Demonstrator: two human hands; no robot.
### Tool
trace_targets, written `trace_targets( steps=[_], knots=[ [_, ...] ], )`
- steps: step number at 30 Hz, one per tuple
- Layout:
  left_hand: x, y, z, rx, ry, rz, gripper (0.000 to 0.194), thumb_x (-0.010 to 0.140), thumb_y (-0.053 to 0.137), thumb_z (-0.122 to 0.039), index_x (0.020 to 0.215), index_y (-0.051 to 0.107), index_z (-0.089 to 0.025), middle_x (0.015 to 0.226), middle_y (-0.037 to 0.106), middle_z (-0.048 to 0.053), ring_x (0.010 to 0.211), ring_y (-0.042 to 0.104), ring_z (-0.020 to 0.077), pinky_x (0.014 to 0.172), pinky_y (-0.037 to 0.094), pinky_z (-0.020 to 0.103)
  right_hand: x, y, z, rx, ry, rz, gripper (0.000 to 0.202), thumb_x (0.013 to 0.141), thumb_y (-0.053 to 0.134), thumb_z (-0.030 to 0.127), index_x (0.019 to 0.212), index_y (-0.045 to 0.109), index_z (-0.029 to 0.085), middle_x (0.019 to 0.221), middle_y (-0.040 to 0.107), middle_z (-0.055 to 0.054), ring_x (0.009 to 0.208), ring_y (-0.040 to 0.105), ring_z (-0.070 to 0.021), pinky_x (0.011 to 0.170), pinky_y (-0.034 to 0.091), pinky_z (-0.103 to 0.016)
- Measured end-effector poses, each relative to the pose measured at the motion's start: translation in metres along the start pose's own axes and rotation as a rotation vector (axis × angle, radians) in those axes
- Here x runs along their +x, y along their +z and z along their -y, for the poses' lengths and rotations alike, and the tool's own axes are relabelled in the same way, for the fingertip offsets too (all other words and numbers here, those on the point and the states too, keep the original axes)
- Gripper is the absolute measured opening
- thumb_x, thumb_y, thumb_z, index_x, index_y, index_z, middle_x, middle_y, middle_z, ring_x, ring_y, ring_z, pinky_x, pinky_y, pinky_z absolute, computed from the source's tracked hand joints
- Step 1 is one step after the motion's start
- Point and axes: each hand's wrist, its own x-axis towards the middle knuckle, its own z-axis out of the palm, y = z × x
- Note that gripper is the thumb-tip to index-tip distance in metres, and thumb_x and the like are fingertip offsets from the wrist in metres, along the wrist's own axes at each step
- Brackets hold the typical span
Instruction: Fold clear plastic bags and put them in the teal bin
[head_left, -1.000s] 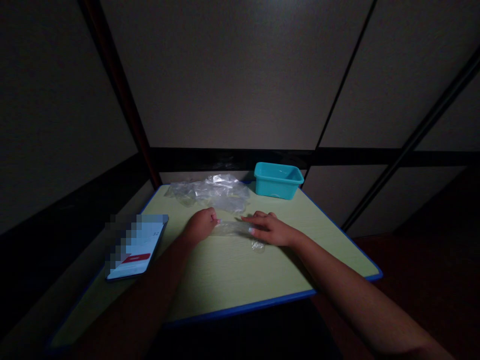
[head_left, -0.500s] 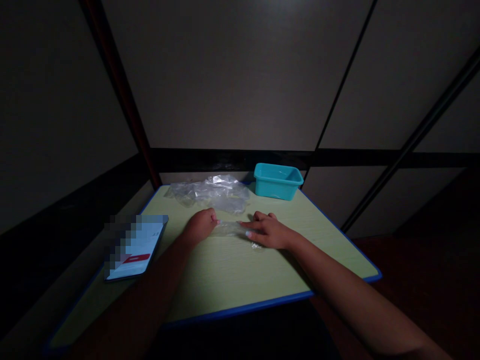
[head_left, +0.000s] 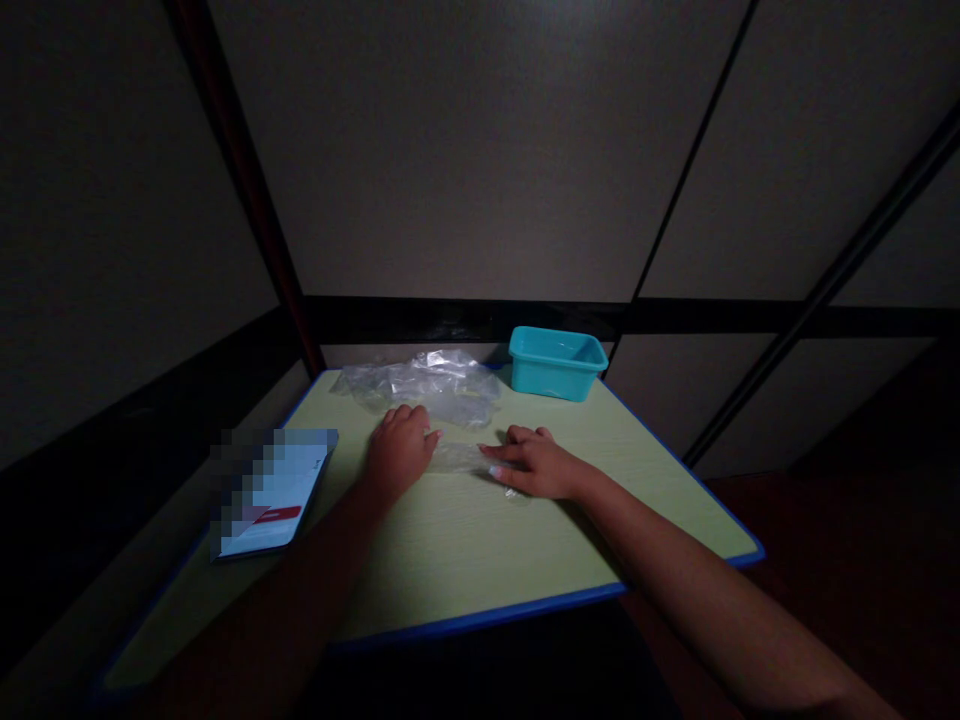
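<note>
A small clear plastic bag [head_left: 459, 457] lies flat on the table between my two hands. My left hand [head_left: 397, 452] is at its left end, fingers loosely spread and the thumb apart from them, close to the bag's edge. At the other end, my right hand [head_left: 536, 465] rests with index finger and thumb stretched apart over the plastic, its other fingers slightly bent. A crumpled bit of the bag shows below the right thumb. Behind my left hand spreads a larger heap of clear plastic [head_left: 427, 385].
At the table's back right stands a turquoise plastic basket [head_left: 556, 378]. A tablet-like device [head_left: 281, 500] with a lit, partly blurred screen lies by the left edge. The pale green table [head_left: 465, 560] has a blue rim, and panelled doors [head_left: 465, 180] rise right behind it.
My left hand has loosened its pinch at the bag's left end; its fingers have spread forward and the thumb has come away. My right hand has hardly moved.
</note>
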Motion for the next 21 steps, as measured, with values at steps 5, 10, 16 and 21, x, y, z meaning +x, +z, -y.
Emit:
trace_targets(
  steps=[5,10,16,21],
  knots=[
    [-0.025,0.000,-0.033,-0.148,0.285,-0.007,0.041,0.091,0.034,-0.040,0.121,0.047,-0.016,0.131,0.048,0.011,0.125,0.038,0.0228,0.103,0.029,0.039,0.000,0.000,0.002,-0.012,-0.008,0.002,0.060,0.084,0.038,0.062,0.130,0.047,0.026,0.091,0.049,-0.008,0.088,0.045,-0.0213,0.076,0.027,-0.035],
    [-0.039,0.007,-0.056,-0.174,0.414,0.303,0.061,0.092,0.016,-0.051,0.140,0.025,-0.014,0.148,0.024,0.010,0.137,0.015,0.0208,0.110,0.012,0.045,0.002,0.002,-0.002,-0.062,-0.029,0.003,0.045,0.080,0.051,0.052,0.113,0.060,0.022,0.091,0.048,-0.006,0.088,0.045,-0.0213,0.077,0.028,-0.035],
    [-0.037,0.012,-0.056,-0.128,0.330,0.422,0.077,0.088,0.007,-0.060,0.142,0.018,-0.007,0.149,0.015,0.015,0.138,0.010,0.0235,0.110,0.014,0.042,0.002,0.001,-0.004,-0.077,-0.046,0.022,0.049,0.077,0.054,0.049,0.119,0.056,0.024,0.089,0.048,-0.006,0.087,0.045,-0.0220,0.076,0.027,-0.035],
    [-0.041,0.015,-0.055,-0.079,0.203,0.426,0.083,0.084,0.009,-0.068,0.143,0.019,-0.011,0.149,0.012,0.017,0.137,0.004,0.0319,0.107,0.012,0.050,0.001,-0.001,-0.002,-0.066,-0.030,0.022,0.056,0.077,0.055,0.051,0.128,0.049,0.028,0.090,0.049,-0.006,0.088,0.045,-0.0225,0.075,0.028,-0.034]
  ],
)
